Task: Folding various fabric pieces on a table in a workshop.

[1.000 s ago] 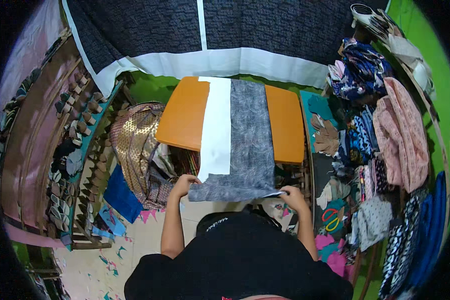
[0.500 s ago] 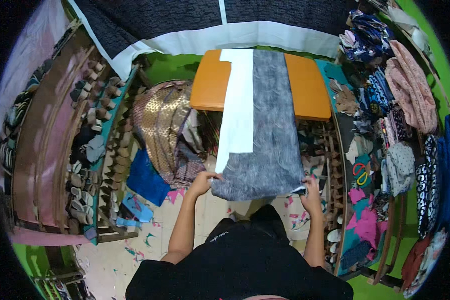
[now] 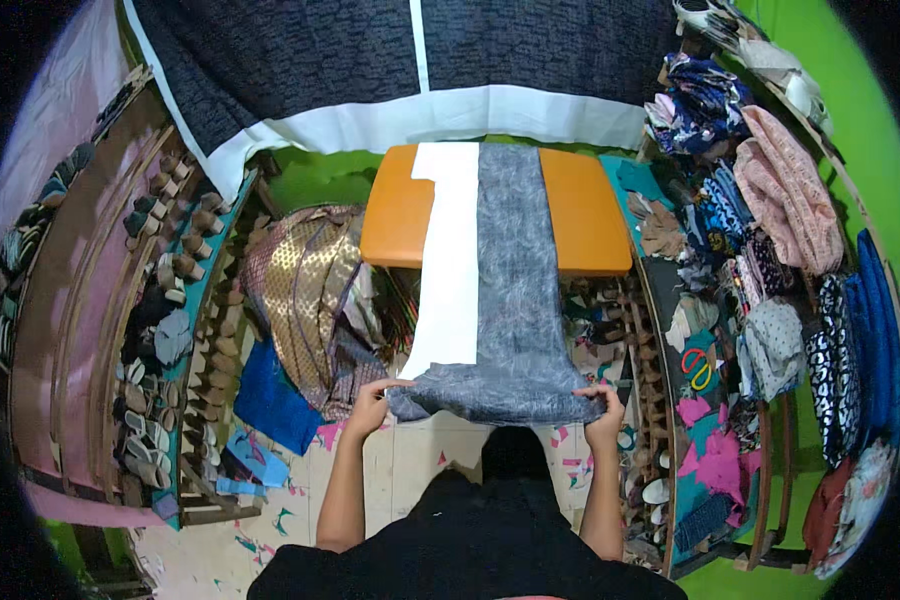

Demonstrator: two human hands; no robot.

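Note:
A long piece of mottled grey fabric (image 3: 518,270) with a white strip (image 3: 448,270) along its left side lies over an orange padded stool (image 3: 588,210). Its near end is held up in front of my body, stretched between both hands. The left corner of that end is pinched in my left hand (image 3: 370,404); the right corner is gripped by my right hand (image 3: 604,412). Between them the grey edge folds over toward the white strip and sags slightly. Parts of my fingers are hidden by the cloth.
Racks of wooden shoe forms (image 3: 210,340) stand at left. Gold-patterned cloth (image 3: 305,290) and blue cloth (image 3: 288,400) lie beside the stool. The right-hand shelf carries folded fabrics (image 3: 790,200), red-and-yellow-handled scissors (image 3: 700,370) and pink scraps (image 3: 718,455). Small offcuts litter the floor (image 3: 370,480).
The fabric's near end is now pulled wider and flatter between my hands, with its edge folded back more evenly. The whole view has shifted, so the stool appears lower and further left.

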